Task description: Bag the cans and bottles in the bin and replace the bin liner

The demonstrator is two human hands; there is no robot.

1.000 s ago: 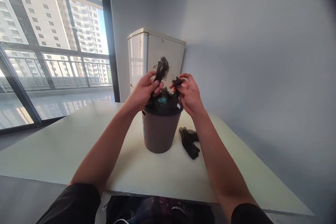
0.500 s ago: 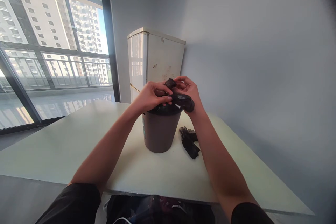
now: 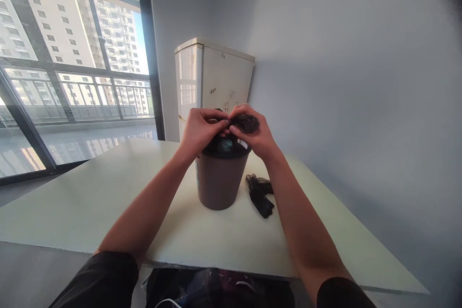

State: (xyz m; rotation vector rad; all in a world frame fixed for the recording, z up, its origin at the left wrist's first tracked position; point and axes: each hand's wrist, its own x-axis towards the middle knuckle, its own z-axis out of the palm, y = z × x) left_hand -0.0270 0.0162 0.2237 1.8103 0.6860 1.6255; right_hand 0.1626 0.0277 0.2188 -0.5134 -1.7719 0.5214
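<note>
A brown trash can (image 3: 218,183) stands upright on the pale table, with black plastic inside its rim. Above its mouth, my left hand (image 3: 202,127) and my right hand (image 3: 252,130) meet, fingertips pinched on a black trash bag (image 3: 246,123). One bunched part of the bag bulges over my right fingers; more of it shows dark just below, at the can's opening. To the right of the can lies a second crumpled black plastic bag (image 3: 260,198), beside my right forearm and touched by neither hand.
The pale table (image 3: 108,202) spreads out on both sides of the can. Behind it stands a white refrigerator (image 3: 227,77) against the grey wall (image 3: 342,57). A glass sliding door (image 3: 72,96) is at the left.
My fingertips have come together at the middle of the bag. The bunched part has turned upward over my right fingers. The can and the loose bag stay where they were.
</note>
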